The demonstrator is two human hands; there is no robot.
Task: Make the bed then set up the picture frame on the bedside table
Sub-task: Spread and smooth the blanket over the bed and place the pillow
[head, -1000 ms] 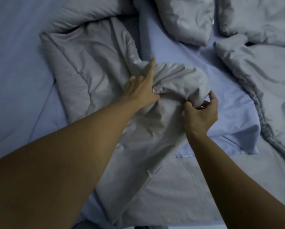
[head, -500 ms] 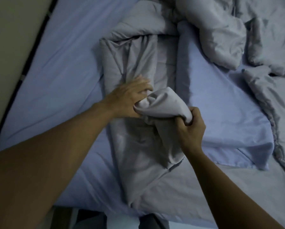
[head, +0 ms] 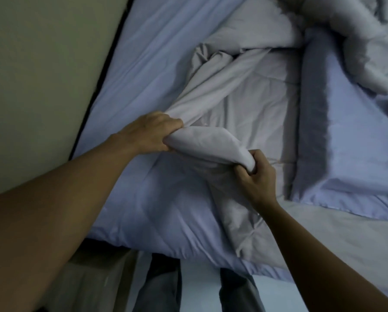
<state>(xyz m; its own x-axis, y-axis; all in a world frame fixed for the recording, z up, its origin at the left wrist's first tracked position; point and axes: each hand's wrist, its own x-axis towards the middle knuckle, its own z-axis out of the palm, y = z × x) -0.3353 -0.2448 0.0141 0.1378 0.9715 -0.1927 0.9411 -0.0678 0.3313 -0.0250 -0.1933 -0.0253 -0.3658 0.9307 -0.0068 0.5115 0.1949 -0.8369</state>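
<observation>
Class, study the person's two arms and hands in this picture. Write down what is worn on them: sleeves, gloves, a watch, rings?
Nothing worn shows. The left forearm and right forearm are bare from the picture's edge to the wrist: no sleeve, watch or band. The left hand and right hand are ungloved; no ring shows, though the light is dim.

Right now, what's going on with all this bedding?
A person grips a bunched fold of the grey duvet with the left hand and the right hand, one at each end of the fold. The rest of the duvet lies crumpled on the blue sheet, not yet spread flat.
</observation>
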